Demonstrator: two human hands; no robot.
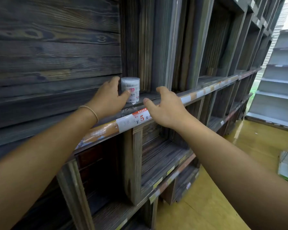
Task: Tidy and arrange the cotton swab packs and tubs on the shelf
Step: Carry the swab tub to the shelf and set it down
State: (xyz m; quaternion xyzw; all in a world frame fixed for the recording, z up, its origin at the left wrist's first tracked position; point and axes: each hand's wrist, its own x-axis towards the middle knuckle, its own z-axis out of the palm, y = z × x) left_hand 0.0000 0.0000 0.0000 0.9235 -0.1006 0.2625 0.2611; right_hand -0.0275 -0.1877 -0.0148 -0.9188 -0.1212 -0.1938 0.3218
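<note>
Left hand (108,98) grips the cotton swab tub (131,87) (thumb in front, fingers behind) on the shelf (150,96); right hand (166,108) hovers nearby, loosely open, holding nothing.

The tub (130,89) is white with a pink and red label. The shelf (150,96) is dark grey-brown wood with wavy lines all over. Its price tag (131,121) is white with a red top and a big red 5. My bracelet (90,110) is gold. The floor (214,188) is yellow. The far shelves (279,90) are pale grey.
</note>
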